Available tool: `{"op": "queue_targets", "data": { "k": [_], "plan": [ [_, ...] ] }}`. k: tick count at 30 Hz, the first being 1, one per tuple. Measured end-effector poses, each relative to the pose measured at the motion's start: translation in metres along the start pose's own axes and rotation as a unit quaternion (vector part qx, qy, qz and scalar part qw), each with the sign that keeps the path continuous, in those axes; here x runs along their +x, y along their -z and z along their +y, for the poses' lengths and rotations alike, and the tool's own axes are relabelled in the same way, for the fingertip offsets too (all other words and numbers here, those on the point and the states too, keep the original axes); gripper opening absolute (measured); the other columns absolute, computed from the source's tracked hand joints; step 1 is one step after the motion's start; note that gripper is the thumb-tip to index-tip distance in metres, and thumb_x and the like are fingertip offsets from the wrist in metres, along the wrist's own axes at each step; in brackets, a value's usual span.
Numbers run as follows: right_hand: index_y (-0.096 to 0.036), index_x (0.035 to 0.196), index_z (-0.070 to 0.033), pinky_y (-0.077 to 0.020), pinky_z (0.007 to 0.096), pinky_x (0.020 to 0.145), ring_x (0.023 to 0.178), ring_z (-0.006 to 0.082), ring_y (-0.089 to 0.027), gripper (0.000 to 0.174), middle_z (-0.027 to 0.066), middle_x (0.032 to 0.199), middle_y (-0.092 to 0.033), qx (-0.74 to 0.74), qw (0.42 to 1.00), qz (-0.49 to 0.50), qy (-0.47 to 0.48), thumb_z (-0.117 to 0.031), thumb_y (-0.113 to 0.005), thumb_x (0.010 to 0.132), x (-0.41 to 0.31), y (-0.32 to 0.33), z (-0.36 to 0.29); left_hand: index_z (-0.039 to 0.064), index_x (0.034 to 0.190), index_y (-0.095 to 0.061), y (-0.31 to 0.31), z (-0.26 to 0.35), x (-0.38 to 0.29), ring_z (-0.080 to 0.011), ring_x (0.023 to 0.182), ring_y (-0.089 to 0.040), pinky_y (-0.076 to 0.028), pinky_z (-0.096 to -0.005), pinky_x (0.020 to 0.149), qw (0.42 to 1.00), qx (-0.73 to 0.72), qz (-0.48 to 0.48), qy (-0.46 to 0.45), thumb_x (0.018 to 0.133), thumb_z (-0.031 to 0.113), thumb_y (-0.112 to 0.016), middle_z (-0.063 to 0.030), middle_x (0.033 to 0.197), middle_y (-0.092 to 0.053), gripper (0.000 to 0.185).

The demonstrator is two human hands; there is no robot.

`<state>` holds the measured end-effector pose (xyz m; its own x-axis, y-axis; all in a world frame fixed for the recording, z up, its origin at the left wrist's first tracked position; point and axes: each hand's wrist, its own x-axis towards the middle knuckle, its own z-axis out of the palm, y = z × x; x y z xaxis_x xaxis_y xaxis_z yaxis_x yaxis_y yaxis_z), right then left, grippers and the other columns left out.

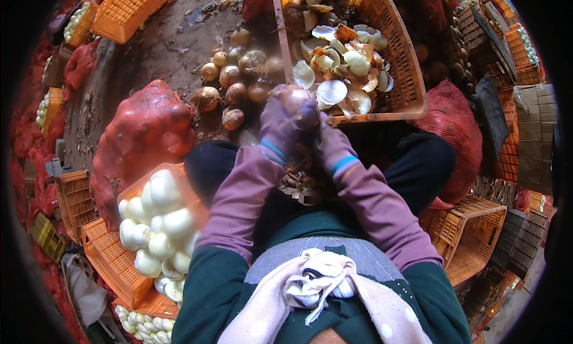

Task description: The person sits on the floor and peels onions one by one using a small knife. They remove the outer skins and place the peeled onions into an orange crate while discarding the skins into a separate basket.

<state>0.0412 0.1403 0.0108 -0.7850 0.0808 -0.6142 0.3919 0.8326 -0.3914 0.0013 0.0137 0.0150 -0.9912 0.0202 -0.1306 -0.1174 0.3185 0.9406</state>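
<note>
In purple gloves with blue cuffs, both of my hands are together at the near edge of an orange plastic crate (423, 113). My left hand (278, 122) grips an onion (295, 96) that looks pale and partly skinned. Close beside it, the fingers of my right hand (332, 142) are curled at the onion's right side; blur hides whether they hold a tool. Inside the crate lies a heap of onion peels (332, 92), white and brown. Several unpeeled brown onions (230, 76) rest on the dirty floor just left of the crate.
A full red mesh sack (141, 129) stands at the left, another red mesh sack (452, 138) at the right. Peeled white onions (161, 227) fill an orange crate by my left elbow. An orange crate (470, 241) lies at my right. Peel scraps (297, 182) lie between my legs.
</note>
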Motion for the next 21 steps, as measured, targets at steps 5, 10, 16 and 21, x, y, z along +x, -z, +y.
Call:
{"op": "queue_targets", "data": {
  "k": [5,10,16,21],
  "plan": [
    [-0.056,0.117,-0.003,-0.0534,0.0380,0.075,0.084,0.0284,-0.067,0.034,0.0174,0.094,-0.067,0.290,0.953,-0.019,0.081,-0.025,-0.058,0.092,0.026,-0.012,0.031,0.001,0.122,-0.053,0.006,0.005,0.001,-0.0198,0.089,-0.063,-0.052,-0.0305,0.079,0.999,-0.014,-0.027,0.017,0.074,0.038,-0.079,-0.0122,0.104,-0.063,0.066],
    [-0.054,0.107,-0.005,-0.0463,0.0293,0.052,0.061,0.0170,-0.055,0.022,0.0051,0.069,-0.054,0.643,0.744,-0.183,-0.019,-0.024,-0.049,0.097,-0.006,-0.005,0.011,-0.002,0.123,-0.050,0.023,-0.022,0.003,-0.0152,0.086,-0.061,-0.052,-0.0267,0.076,0.958,-0.263,-0.098,0.058,0.077,0.032,-0.078,-0.0100,0.104,-0.062,0.064],
    [-0.057,0.096,-0.004,-0.0472,0.0239,0.064,0.069,0.0113,-0.057,0.010,0.0028,0.077,-0.060,0.595,0.741,0.105,0.293,-0.010,-0.049,0.095,-0.042,0.029,-0.010,-0.002,0.129,-0.044,0.020,0.061,0.002,-0.0283,0.106,-0.062,-0.053,-0.0352,0.089,0.883,-0.357,-0.095,-0.290,0.079,0.022,-0.077,-0.0203,0.126,-0.053,0.065],
    [-0.056,0.107,-0.008,-0.0508,0.0328,0.057,0.069,0.0185,-0.061,0.020,0.0077,0.086,-0.062,0.453,0.778,0.273,0.338,-0.024,-0.054,0.094,0.020,0.118,0.011,0.002,0.131,-0.044,0.004,0.143,0.060,-0.0289,0.113,-0.058,-0.046,-0.0366,0.099,0.874,-0.204,-0.048,-0.439,0.070,0.024,-0.082,-0.0191,0.123,-0.057,0.075]
  ]
}}
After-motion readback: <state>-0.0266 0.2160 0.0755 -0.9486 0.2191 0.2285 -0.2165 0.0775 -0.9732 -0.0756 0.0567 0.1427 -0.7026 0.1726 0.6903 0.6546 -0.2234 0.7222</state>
